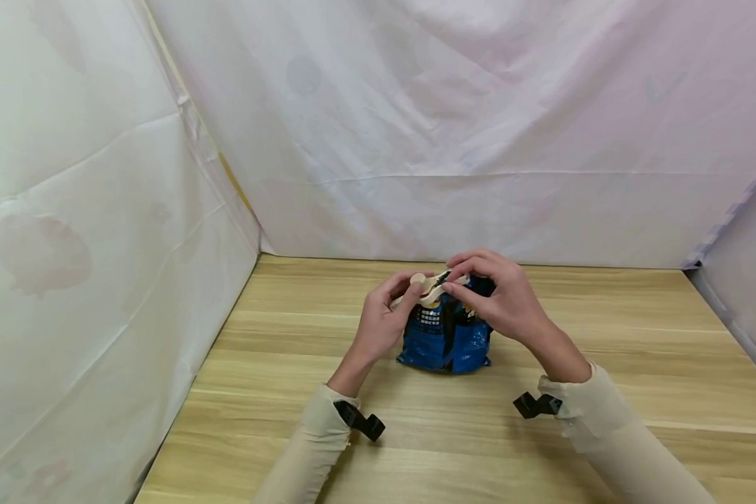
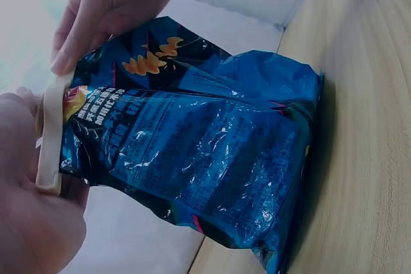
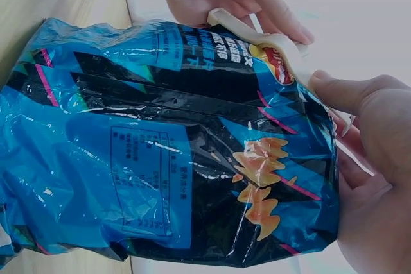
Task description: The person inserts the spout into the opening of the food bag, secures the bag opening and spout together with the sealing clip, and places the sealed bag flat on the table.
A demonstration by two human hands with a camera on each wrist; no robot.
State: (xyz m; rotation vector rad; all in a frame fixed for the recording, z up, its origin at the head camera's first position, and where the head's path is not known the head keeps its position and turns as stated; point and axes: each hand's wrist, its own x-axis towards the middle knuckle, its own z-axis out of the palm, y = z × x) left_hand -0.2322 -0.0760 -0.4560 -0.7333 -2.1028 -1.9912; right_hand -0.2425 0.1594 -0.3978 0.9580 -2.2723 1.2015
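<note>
A shiny blue and black snack bag (image 1: 447,346), printed with orange wavy chips, stands upright on the table. Across its gathered top lies a cream bag clip (image 2: 51,139), its two long arms parted in the head view. My left hand (image 1: 384,315) grips the clip near its round end, thumb on the near side. My right hand (image 1: 507,301) pinches the other end at the bag's top corner, with the thumb against the clip (image 3: 292,59) and the fingers behind the bag. The right fingertips are partly hidden by the bag in the right wrist view.
The wood-grain table (image 1: 277,336) reaches back to a pale cloth wall (image 1: 479,217). Another cloth wall (image 1: 101,245) runs along the left edge. Each beige sleeve (image 1: 611,420) carries a black camera mount at the wrist.
</note>
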